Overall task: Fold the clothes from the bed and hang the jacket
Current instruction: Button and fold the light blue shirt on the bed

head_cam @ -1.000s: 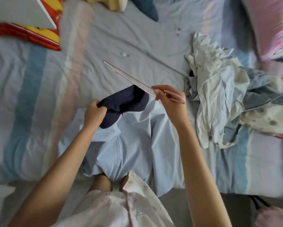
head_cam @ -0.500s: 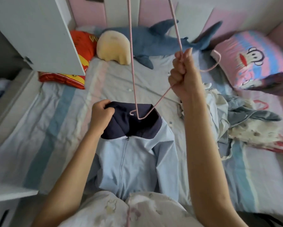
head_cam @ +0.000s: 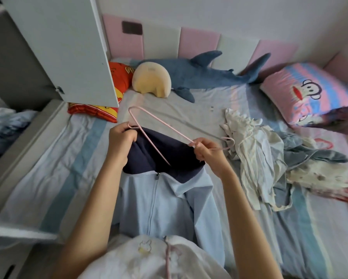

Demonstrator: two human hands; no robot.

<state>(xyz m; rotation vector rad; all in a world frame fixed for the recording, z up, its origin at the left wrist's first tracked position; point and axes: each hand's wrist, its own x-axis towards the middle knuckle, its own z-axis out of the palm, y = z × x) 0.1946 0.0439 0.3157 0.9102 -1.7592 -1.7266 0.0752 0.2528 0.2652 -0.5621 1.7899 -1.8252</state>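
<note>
Through the head camera, the hanging step is getting under way and nothing is looking finished. The left hand point(head_cam: 119, 137) is curling tightly round the navy hood edge of the light blue jacket point(head_cam: 169, 202), and seems to be catching one bend of the pink wire hanger point(head_cam: 155, 147) in the same grip. The right hand point(head_cam: 207, 152) is pinching the hanger near its neck, with the hook poking out just beyond its knuckles. Between the two grips one hanger arm is slanting down across the hood opening, but is not yet sitting inside the shoulders. Below the grips the jacket is lying zipped and flat on the bed point(head_cam: 48, 178), so threading it and carrying it to a rail are both remaining. Just outside the right hand's grip the heap of clothes point(head_cam: 259, 158) is lying crumpled, with no folded item showing anywhere. Counting: one jacket, one hanger, one heap (at least three fabrics, though the exact number of pieces is impossible to tell).
</note>
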